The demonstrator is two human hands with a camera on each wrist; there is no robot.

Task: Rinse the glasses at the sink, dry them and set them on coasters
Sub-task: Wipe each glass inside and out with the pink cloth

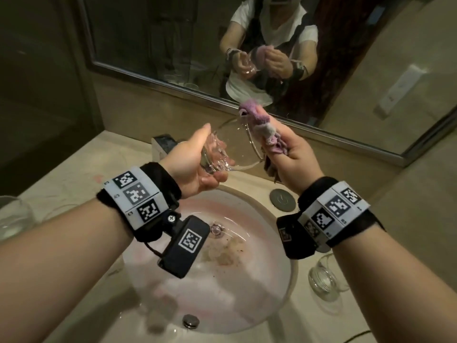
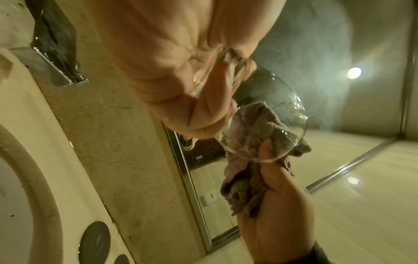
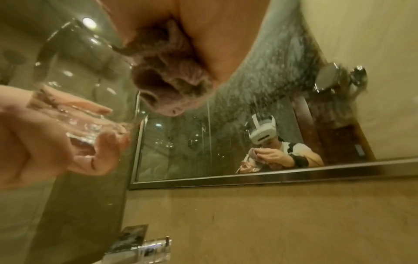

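Note:
Above the sink (image 1: pixel 247 194), my left hand (image 1: pixel 195 164) grips the base of a clear stemless glass (image 1: pixel 232 149), tipped so its mouth faces right. My right hand (image 1: pixel 289 149) holds a bunched pink-purple cloth (image 1: pixel 259 127) pressed over the glass rim. In the left wrist view the cloth (image 2: pixel 248 128) reaches into the bowl of the glass (image 2: pixel 291 114), with the right thumb at the rim. The right wrist view shows the glass (image 3: pixel 86 125) in my left hand (image 3: pixel 40 142) and the cloth (image 3: pixel 167 75) bunched under my right palm.
Another glass (image 1: pixel 12 219) stands on the counter at the far left, and one more (image 1: pixel 324 278) sits right of the basin. The faucet (image 1: pixel 163 144) is behind the sink, below the wall mirror (image 1: pixel 173 45). A round dark disc (image 1: pixel 282 199) lies on the counter.

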